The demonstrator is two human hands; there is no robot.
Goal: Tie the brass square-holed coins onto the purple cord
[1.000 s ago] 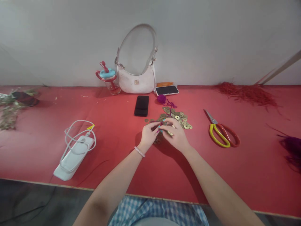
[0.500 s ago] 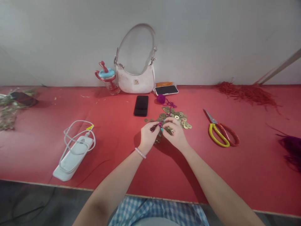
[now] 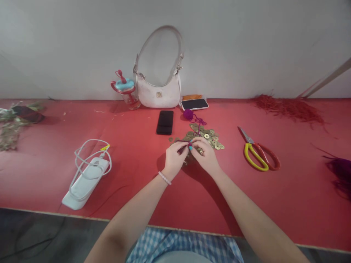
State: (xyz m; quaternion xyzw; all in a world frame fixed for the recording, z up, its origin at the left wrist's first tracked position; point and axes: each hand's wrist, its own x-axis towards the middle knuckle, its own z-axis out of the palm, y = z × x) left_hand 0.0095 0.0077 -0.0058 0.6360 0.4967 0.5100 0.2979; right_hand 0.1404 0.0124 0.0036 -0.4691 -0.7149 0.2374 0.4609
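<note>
My left hand [image 3: 174, 157], with a beaded bracelet at the wrist, pinches purple yarn [image 3: 189, 144] between thumb and fingertips. Pressed close to it from the other side, my right hand [image 3: 205, 155] has its fingertips closed on the same yarn. A strand leads back to a small purple yarn ball [image 3: 188, 114] lying beyond the hands. Brass-coloured coins with holes [image 3: 214, 138] lie in a loose pile under and behind my fingers, partly hidden by them. Whether a coin is held along with the yarn I cannot tell.
Scissors [image 3: 255, 153] with one yellow and one red handle lie to the right. A black phone [image 3: 165, 122], a white handbag [image 3: 159, 93] and a lidded cup [image 3: 127, 93] are at the back. On the left rests a white power bank [image 3: 86, 182] with a cable. Red shreds [image 3: 290, 108] lie back right.
Both hands have drawn slightly closer, and the fingertips now meet at the yarn. My right fingers have folded in a little. Everything else on the table stays put.
</note>
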